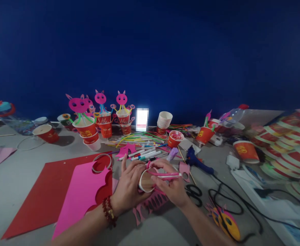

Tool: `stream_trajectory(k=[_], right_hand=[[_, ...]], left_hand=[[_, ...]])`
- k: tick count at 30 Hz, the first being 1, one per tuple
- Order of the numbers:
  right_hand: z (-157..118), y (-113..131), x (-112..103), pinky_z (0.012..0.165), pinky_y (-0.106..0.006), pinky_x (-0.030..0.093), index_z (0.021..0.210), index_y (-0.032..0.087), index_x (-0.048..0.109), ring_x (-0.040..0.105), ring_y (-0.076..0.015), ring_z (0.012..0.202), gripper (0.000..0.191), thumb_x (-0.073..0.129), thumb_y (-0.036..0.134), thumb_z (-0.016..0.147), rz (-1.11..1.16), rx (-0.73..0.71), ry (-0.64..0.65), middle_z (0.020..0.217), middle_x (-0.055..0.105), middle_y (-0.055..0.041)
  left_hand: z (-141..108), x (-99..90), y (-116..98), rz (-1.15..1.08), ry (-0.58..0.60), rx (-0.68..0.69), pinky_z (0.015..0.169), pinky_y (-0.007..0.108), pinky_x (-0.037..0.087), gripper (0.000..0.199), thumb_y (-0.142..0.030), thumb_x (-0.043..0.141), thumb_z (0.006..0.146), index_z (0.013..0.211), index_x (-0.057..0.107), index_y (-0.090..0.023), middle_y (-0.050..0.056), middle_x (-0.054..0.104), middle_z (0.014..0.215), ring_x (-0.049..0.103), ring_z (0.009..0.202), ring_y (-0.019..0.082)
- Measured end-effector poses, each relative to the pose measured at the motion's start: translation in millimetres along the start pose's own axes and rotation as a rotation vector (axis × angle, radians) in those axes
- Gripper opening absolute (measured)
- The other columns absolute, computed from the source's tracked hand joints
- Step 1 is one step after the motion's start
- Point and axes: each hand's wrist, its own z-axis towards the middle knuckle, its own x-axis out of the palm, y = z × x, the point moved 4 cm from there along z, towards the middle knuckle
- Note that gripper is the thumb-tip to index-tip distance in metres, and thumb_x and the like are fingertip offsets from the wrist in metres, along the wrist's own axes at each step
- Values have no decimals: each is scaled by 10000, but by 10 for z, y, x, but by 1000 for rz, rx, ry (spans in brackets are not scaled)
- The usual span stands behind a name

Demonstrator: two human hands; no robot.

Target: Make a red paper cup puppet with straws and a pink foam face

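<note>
A paper cup (147, 181) is tipped with its open mouth towards me, and my left hand (129, 184) is closed round its side. In my right hand (172, 186) are pink pipe cleaners (167, 175), their pale ends sticking out to the right past the fingers. The thumb and forefinger pinch them at the cup's rim, so the far part of them is partly hidden. Below the hands lies a cut-out strip of pink card (152, 204). Just right of the right hand are the black scissors handles (194, 195).
Pink and red card sheets (70, 194) lie left. Behind are marker pens (146, 154), loose pipe cleaners (134, 138) and cups with pink animal figures (85, 128). A blue glue gun (197, 160) with its cord, a power strip (257, 194) and stacked cups (288, 143) are right.
</note>
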Motion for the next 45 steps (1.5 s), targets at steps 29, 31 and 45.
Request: stream_trajectory(k=[29,31,45], right_hand=[[93,83,-82,794,-352,528,936,214,692,654,-209,857,52,698,212,885,105,-35,180,946,710,-66],[99,90,-89,802,-354,533,930,217,691,662,-213,870,66,711,196,871,83,-54,177,938,713,-61],[64,61,-66,738,-332,546,959,235,703,663,-201,798,106,691,170,876,26,-127,135,856,697,-44]], left_hand=[[-29,48,-31,-296,172,113,1219,621,97,594,-358,750,743,1249,467,-233,75,693,1106,614,1143,279],[-28,49,-27,-305,173,121,1219,620,101,592,-361,746,743,1248,464,-232,75,695,1105,618,1136,275],[-37,51,-17,-276,202,138,1220,639,59,600,-375,745,731,1245,469,-232,88,709,1125,625,1142,299]])
